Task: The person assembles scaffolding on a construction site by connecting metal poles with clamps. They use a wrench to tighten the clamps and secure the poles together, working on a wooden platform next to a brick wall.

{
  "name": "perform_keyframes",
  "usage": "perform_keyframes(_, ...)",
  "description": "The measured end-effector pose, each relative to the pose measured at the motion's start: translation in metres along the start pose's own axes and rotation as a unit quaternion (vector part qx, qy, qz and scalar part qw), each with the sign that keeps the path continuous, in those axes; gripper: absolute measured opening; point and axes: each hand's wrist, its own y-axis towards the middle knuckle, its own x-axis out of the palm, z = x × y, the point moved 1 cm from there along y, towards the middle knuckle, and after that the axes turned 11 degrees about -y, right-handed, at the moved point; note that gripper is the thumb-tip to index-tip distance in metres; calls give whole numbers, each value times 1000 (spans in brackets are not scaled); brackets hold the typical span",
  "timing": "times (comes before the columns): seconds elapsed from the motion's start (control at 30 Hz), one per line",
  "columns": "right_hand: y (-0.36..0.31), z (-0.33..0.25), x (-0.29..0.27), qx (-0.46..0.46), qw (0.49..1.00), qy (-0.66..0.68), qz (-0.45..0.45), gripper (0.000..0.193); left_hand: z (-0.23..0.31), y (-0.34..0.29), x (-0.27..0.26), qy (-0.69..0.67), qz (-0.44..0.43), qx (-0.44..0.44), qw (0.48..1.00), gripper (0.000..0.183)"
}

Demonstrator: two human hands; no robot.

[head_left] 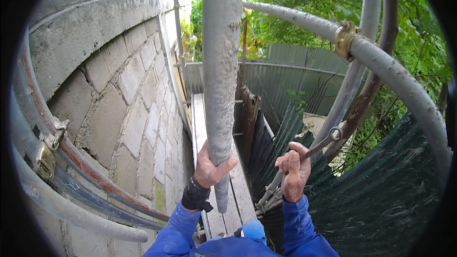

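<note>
My left hand [212, 167], with a black band at its wrist, is closed around the lower part of a grey scaffold pipe [221, 81]. The pipe stands nearly upright before me, its lower end showing below my fist. To the right, my right hand [293, 171] grips a ring-ended metal wrench [322, 146]. The wrench's ring points up and right, near a slanting pole; its other end is hidden in my fingers. Both forearms are in blue sleeves.
A block wall [138, 81] runs along the left, with pipes and a scaffold clamp [45, 157] before it. Below lies a narrow plank walkway [233, 209]. On the right, a curved-looking pipe [395, 66] crosses poles at a coupler [344, 40], above dark green netting [381, 200].
</note>
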Motion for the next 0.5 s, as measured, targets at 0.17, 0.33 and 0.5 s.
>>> perform_keyframes(0.17,5,28,-20,45,999,-22,20,21,-33,38,13,-100,-38,9,994,74)
perform_keyframes(0.33,-5,56,-54,175,980,-91,2,21,-59,98,47,-214,-93,5,972,73)
perform_keyframes(0.5,-8,86,-53,171,944,-283,17,26,-80,160,59,-286,-127,9,950,71)
